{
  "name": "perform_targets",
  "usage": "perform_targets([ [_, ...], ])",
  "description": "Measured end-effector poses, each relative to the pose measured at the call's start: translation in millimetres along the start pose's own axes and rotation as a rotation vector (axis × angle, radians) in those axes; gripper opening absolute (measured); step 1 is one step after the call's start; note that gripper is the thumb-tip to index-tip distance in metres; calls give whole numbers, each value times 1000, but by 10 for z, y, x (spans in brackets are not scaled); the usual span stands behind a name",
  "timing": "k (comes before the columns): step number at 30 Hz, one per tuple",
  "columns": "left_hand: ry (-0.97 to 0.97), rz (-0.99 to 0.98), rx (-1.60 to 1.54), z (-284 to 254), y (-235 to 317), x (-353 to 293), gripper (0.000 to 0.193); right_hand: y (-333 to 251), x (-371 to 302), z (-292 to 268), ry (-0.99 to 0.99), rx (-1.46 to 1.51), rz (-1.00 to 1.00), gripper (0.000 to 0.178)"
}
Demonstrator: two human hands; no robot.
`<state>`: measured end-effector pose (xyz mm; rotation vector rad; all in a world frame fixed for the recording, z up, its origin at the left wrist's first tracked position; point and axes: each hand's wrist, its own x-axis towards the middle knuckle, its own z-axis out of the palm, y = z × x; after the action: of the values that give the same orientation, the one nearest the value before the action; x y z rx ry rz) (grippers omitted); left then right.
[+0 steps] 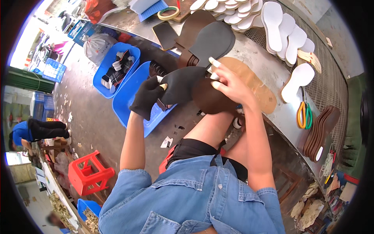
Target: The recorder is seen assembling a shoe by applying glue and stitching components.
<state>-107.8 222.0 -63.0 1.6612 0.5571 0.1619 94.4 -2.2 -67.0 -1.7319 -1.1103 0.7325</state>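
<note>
My left hand (147, 95), in a black glove with bare finger ends, grips a black insole (181, 84) by its left end. My right hand (233, 84), with white covers on its fingertips, pinches the insole's right part, where a dark brown rounded face (212, 97) shows. Whether the black and brown are one insole or two overlapping ones, I cannot tell. Just beyond, dark grey insoles (214, 41) and brown insoles (194, 25) lie stacked on the bench. A tan insole-shaped board (253, 84) lies under and beside my right hand.
White insoles (272, 25) are piled at the bench's far right. Orange and green-handled scissors (304, 115) lie near brown insoles (321, 132). A phone (165, 35) rests at the bench edge (136, 27). Blue tubs (134, 113) and a red stool (87, 173) stand left.
</note>
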Motion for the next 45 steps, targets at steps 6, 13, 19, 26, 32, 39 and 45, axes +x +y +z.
perform_targets([
  [6, 460, 38, 251, -1321, -357, -225, 13, 82, 368, 232, 82, -467, -57, 11],
  [13, 322, 141, 991, -1335, 883, -965, 17, 191, 217, 23, 27, 111, 71, 10],
  [19, -346, 481, 1074, -343, 1609, -564, 27, 172, -575, -176, 312, 737, 57, 18],
  [26, -457, 795, 1404, 401, 1794, 1205, 32, 77, -1800, -484, 262, 668, 53, 14],
  [32, -75, 790, 1445, 1275, 1504, 2582, 47, 77, -1990, -217, 574, 604, 94, 9],
  [39, -65, 817, 510, 1775, 1212, 1405, 21, -29, -1920, -454, 1265, 451, 50, 8],
  [45, -561, 129, -355, 2417, 690, 125, 61, -379, -1480, -215, 863, -237, 6, 19],
])
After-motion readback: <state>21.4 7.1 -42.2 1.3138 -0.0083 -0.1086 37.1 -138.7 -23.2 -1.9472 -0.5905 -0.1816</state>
